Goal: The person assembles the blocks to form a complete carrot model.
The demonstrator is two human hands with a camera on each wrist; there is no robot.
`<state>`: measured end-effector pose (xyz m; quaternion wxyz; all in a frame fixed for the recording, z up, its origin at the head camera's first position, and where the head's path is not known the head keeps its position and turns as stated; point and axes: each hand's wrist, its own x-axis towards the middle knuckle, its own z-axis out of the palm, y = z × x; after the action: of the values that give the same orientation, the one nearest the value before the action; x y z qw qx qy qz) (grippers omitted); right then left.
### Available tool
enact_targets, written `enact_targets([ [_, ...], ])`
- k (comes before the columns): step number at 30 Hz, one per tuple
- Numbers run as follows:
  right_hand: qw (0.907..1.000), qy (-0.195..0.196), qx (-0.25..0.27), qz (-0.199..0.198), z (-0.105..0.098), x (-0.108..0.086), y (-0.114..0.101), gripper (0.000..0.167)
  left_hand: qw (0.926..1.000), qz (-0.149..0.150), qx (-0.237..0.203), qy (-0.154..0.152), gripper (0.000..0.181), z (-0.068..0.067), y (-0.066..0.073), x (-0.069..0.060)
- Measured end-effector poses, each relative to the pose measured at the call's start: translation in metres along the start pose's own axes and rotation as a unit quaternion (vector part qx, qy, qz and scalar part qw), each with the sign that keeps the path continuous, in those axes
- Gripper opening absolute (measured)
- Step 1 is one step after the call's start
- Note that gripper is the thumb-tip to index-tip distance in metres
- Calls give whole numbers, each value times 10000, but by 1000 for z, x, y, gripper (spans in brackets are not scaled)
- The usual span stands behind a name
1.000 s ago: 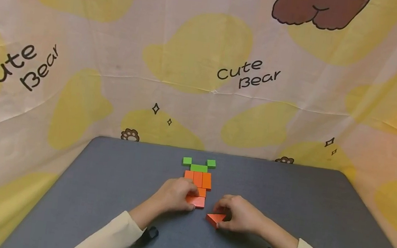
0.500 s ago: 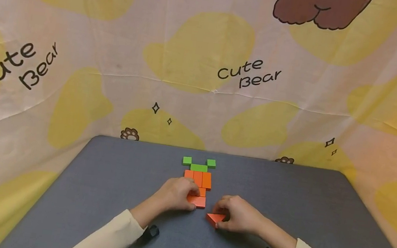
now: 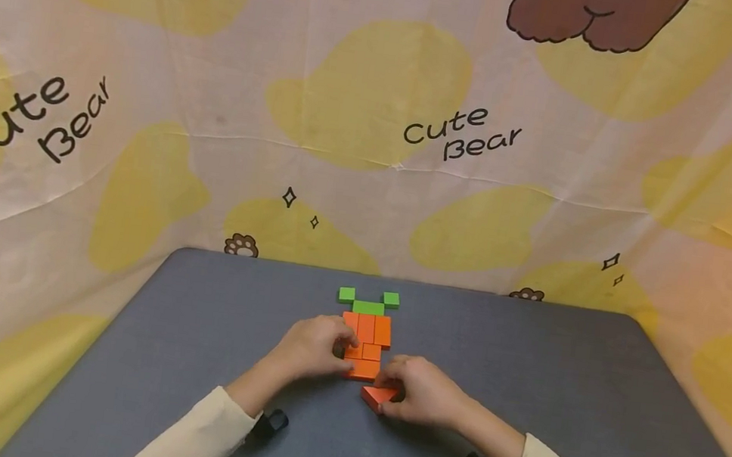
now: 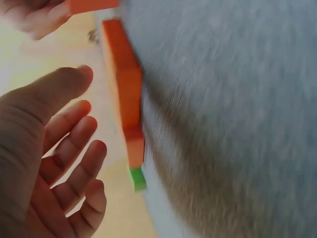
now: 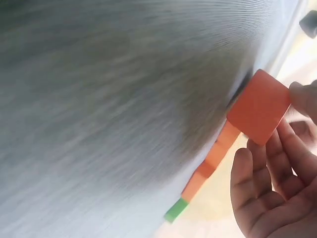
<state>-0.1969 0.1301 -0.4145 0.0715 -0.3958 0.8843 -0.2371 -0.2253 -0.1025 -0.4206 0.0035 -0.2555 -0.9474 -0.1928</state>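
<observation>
My right hand pinches a red-orange triangular block between thumb and fingers, just below the lower end of a flat block figure. One flat face of that triangular block fills much of the grip in the right wrist view. Lowest in the figure lies an orange rectangular block, with smaller orange blocks and several upright orange blocks above it. My left hand hovers at the figure's left side; in the left wrist view its relaxed fingers stand apart from the blocks, holding nothing.
A green rectangular block tops the figure, with small green blocks at its corners. Everything lies on a dark grey table. A patterned cloth hangs behind the table's far edge.
My left hand has let go of the lowest orange block and drawn back left. My right hand has moved left with the triangular block, closer to the figure's lower end.
</observation>
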Motion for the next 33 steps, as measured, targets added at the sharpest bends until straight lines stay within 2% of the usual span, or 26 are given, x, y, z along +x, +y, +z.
enact_targets([
  [6,9999,124,-96,-2,8,19,-7,20,9981,-458,-205,364,16,-8,-17,-9],
  [9,9999,111,-76,100,11,25,-7,20,9966,-561,-387,456,14,-10,-22,-15],
  [16,9998,131,4,133,13,31,-1,21,9948,-740,-513,474,12,-13,-28,-24],
  [27,9998,63,76,158,15,35,2,23,9936,-858,-580,444,9,-12,-30,-27],
  [30,9999,39,-47,97,9,32,3,27,9929,-914,-581,497,8,-13,-30,-28],
  [33,9989,281,-344,115,-12,24,6,32,9918,-955,-473,709,10,-22,-31,-31],
])
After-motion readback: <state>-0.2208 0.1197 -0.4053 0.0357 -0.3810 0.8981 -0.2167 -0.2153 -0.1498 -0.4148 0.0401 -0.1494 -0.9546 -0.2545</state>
